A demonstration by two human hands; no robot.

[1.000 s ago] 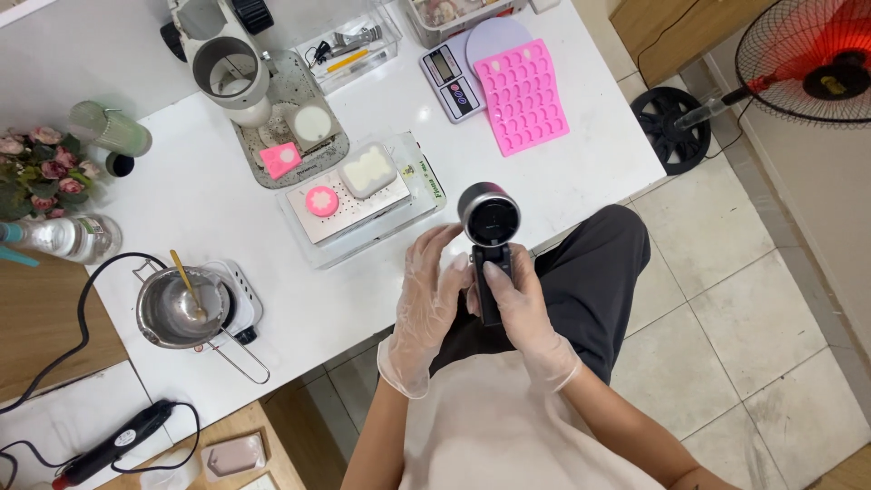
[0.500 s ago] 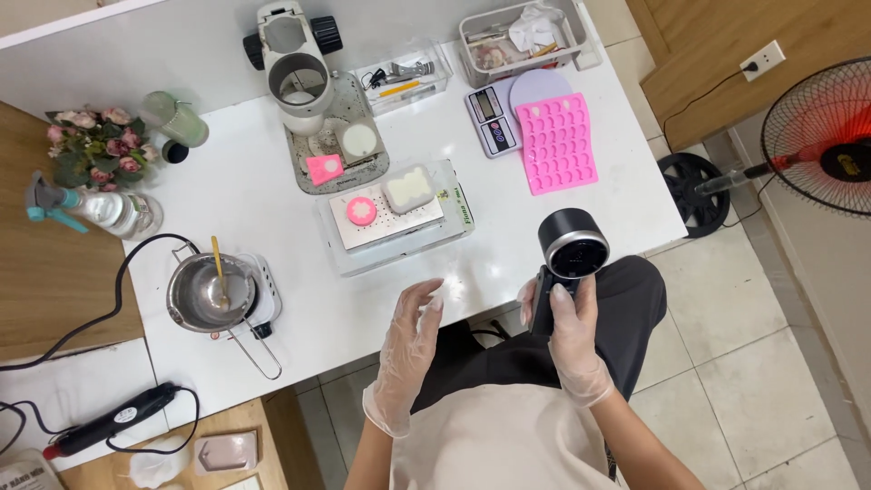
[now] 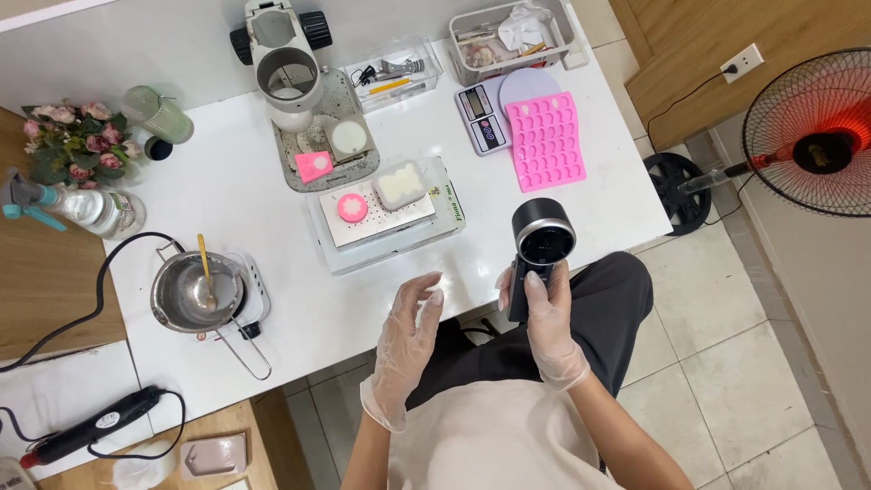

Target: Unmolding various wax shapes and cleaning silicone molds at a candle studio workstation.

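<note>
right hand (image 3: 547,319) grips black heat gun (image 3: 537,251); left hand (image 3: 410,325) open

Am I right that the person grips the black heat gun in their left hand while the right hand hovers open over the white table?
Not quite: the hands are swapped. In the head view, the right hand has its grip around the black heat gun, and the left hand hovers open, fingers spread, over the white table. The rest stands.

A white table (image 3: 272,299) stands on pale floor tiles (image 3: 726,363) — a wooden wall panel (image 3: 689,45) with a socket (image 3: 742,63) behind, evenly lit.
</note>
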